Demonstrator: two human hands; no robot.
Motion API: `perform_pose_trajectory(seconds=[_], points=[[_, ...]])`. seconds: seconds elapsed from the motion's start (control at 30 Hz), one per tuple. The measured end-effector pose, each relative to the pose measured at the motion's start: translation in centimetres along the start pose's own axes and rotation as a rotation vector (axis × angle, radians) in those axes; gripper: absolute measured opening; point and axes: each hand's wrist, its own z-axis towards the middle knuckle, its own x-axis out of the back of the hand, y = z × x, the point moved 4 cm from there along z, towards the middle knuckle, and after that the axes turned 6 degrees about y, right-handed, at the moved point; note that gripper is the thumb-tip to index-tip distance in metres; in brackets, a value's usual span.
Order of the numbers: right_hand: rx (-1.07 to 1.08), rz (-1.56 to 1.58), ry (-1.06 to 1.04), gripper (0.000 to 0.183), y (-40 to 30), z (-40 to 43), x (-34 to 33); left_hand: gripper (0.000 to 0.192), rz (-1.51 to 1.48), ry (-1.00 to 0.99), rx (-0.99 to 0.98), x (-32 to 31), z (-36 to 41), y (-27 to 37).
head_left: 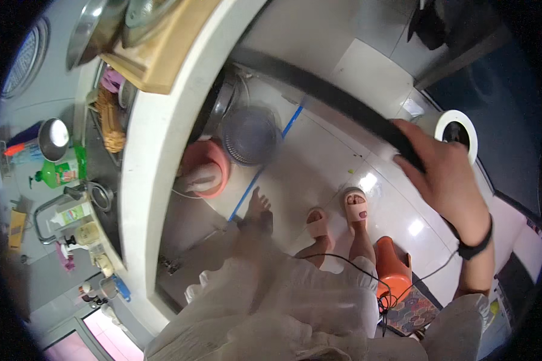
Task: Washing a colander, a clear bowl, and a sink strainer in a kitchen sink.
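Observation:
My right hand [447,185], with a black band at its wrist, grips a long dark edge [329,94], apparently of a door or panel. The fingers and thumb lie on opposite sides of it. A grey surface [298,31] shows beyond this edge. Low in front of my body hangs my left hand [259,203], blurred, its thumb apart from the fingers and nothing visible in it. Nearest to it are a pink bucket [225,167] and a grey-violet plastic basket [250,137], both at floor level beside the counter.
The white counter edge [156,180] curves along the left, with a green pump bottle [58,171] and a faucet [40,219] beyond. An orange plastic stool [390,270] stands by my feet, near a patterned mat [418,307]. A thin black cable [357,266] loops past my legs.

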Motion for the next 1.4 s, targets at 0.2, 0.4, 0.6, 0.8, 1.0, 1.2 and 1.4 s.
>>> perform_pose_trajectory(seconds=[0.2,0.4,0.6,0.8,1.0,1.2,1.4], points=[[-0.164,-0.115,-0.023,0.045,1.1,-1.5,-0.5,0.070,-0.136,0.030,-0.029,-3.9,10.7,2.7],[-0.083,-0.533,0.039,0.047,0.0,-1.9,-1.0,0.054,-0.179,-0.520,-0.240,-0.3,21.4,3.1],[0.294,-0.312,0.218,0.035,-2.6,-0.7,-2.2,0.034,-0.150,-0.307,-0.427,-1.5,29.3,5.8],[0.214,-0.490,0.352,0.039,-0.5,-3.3,-1.4,0.025,-0.193,-0.046,-0.287,0.3,14.2,6.9],[0.228,-0.281,0.318,0.034,-1.7,-2.9,-1.1,0.035,-0.149,-0.155,-0.327,3.6,8.1,9.3],[0.220,-0.306,0.335,0.035,-1.9,-3.1,-1.1,0.016,-0.247,-0.194,-0.336,2.6,9.3,16.0],[0.238,-0.294,0.327,0.036,-1.9,-3.7,-1.1,0.012,-0.272,-0.092,-0.483,1.7,10.2,20.0]])
